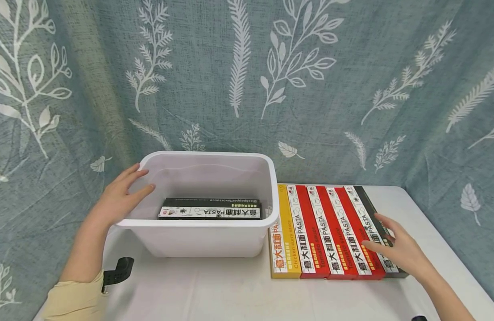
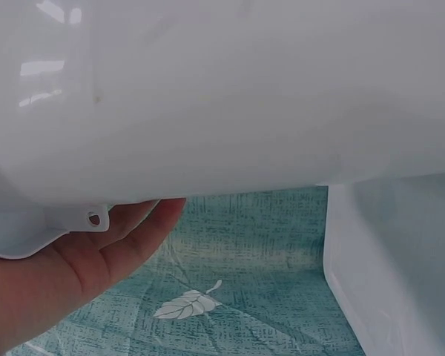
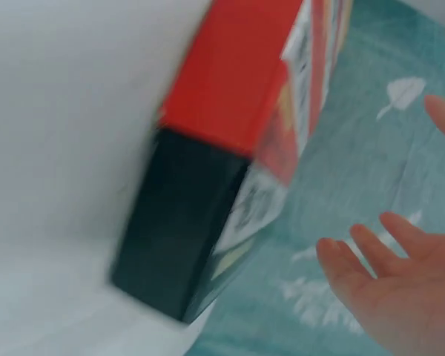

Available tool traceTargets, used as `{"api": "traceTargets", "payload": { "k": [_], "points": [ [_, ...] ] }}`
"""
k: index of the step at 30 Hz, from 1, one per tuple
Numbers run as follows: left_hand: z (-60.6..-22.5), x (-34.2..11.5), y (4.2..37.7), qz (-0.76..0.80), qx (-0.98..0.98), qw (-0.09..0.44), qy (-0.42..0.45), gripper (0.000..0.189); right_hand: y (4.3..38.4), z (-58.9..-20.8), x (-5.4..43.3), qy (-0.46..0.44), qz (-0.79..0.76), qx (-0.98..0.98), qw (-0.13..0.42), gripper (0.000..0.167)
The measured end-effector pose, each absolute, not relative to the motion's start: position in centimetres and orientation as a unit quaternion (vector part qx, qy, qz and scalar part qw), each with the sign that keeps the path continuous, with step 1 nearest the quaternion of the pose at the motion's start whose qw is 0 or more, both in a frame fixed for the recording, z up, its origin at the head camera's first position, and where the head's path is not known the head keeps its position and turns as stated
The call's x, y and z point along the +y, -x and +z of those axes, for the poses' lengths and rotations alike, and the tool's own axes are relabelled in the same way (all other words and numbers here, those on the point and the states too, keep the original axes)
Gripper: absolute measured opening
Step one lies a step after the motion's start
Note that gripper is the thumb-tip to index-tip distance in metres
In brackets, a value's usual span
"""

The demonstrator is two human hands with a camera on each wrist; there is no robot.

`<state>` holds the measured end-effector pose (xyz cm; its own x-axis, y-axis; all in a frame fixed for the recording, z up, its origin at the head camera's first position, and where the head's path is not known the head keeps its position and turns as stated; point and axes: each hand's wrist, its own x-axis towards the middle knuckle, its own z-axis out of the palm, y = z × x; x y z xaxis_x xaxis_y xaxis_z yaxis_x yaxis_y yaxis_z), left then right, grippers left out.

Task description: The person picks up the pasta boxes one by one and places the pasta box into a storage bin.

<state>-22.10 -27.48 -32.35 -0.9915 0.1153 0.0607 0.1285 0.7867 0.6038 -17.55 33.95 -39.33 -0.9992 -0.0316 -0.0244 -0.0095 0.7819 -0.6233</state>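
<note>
My left hand [image 1: 122, 196] rests over the left rim of the white plastic bin [image 1: 198, 240], thumb and fingers extended; the left wrist view shows this hand [image 2: 96, 259] beside a rim lug with a hole. Inside the bin lies a black-and-white pasta box [image 1: 209, 213], labelled black pepper flavour. My right hand [image 1: 403, 247], fingers spread and holding nothing, is over the rightmost box in a row, a black pasta box [image 1: 385, 243]. In the right wrist view, the fingers of this hand [image 3: 400, 282] look apart from the black box end [image 3: 182, 222].
Left of the black box lie three red tomato sauce pasta boxes [image 1: 311, 243], side by side. A yellow chicken curry pasta box [image 1: 287, 249] ends the row, close against the bin's right side. Behind the white table [image 1: 214, 290] hangs a teal leaf-patterned curtain [image 1: 214, 89].
</note>
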Motion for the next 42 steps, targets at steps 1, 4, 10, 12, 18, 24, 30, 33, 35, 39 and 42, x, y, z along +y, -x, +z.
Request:
{"api": "traceTargets", "payload": {
  "k": [1, 4, 10, 12, 18, 24, 30, 33, 35, 39, 42],
  "points": [
    [-32.4, -27.5, 22.1, -0.321, -0.945, 0.01, 0.064, 0.07, 17.4, -39.5, 34.5, 0.01, -0.323, 0.946, 0.017, 0.097],
    [-32.3, -27.5, 22.0, -0.322, -0.944, 0.009, 0.065, 0.069, 16.9, -40.1, 35.8, 0.005, -0.305, 0.952, 0.017, 0.097],
    [-32.3, -27.4, 22.0, -0.323, -0.944, 0.009, 0.064, 0.07, 16.0, -41.0, 37.6, 0.009, -0.28, 0.96, 0.007, 0.098],
    [-32.3, -27.4, 22.0, -0.322, -0.944, 0.01, 0.064, 0.07, 15.8, -41.4, 38.0, 0.012, -0.278, 0.961, 0.005, 0.098],
    [-32.3, -27.4, 22.0, -0.322, -0.945, 0.008, 0.061, 0.07, 15.6, -42.2, 38.7, 0.017, -0.272, 0.962, 0.02, 0.099],
    [-32.3, -27.4, 22.0, -0.321, -0.945, 0.01, 0.06, 0.07, 15.4, -42.8, 39.2, 0.017, -0.262, 0.964, 0.039, 0.097],
    [-32.2, -27.4, 22.0, -0.321, -0.945, 0.007, 0.06, 0.07, 15.3, -43.2, 39.4, 0.017, -0.253, 0.966, 0.042, 0.097],
    [-32.2, -27.4, 22.0, -0.321, -0.945, 0.007, 0.06, 0.07, 15.4, -43.3, 39.4, 0.013, -0.249, 0.967, 0.048, 0.097],
    [-32.1, -27.4, 22.0, -0.322, -0.945, 0.006, 0.06, 0.07, 15.5, -43.3, 39.4, 0.006, -0.247, 0.967, 0.056, 0.096],
    [-32.1, -27.4, 21.9, -0.324, -0.944, 0.007, 0.059, 0.07, 15.8, -43.0, 39.3, -0.013, -0.246, 0.966, 0.084, 0.097],
    [-32.2, -27.4, 21.9, -0.324, -0.944, 0.008, 0.058, 0.07, 16.0, -42.8, 39.3, -0.022, -0.246, 0.964, 0.098, 0.097]
  ]
}}
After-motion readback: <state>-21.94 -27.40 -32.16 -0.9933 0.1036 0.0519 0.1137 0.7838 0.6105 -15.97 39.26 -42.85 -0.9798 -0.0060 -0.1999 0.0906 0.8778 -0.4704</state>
